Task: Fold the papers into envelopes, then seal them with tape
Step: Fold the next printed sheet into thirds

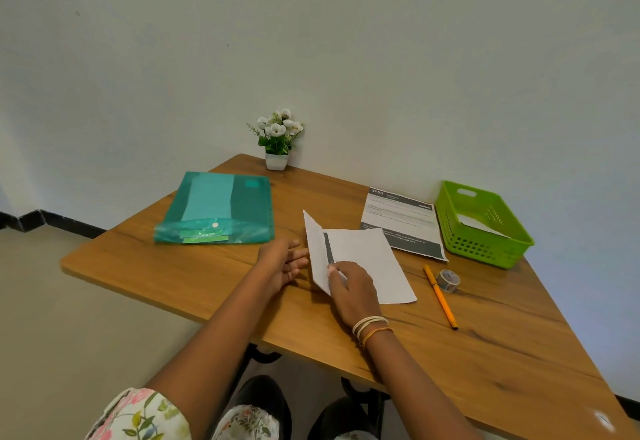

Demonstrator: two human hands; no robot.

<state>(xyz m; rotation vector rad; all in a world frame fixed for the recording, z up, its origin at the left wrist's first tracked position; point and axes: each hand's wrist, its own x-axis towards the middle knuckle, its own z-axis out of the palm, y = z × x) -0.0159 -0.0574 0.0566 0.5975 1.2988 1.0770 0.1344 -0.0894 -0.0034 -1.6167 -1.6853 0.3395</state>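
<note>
Floral short sleeve (138,415) on left arm, white and orange bangles (370,328) on right wrist, floral-print lap

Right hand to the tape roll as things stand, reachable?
Probably yes. The tape roll sits on bare table right of the right hand, with only the pencil lying between; the hand would first have to release the paper.
</note>
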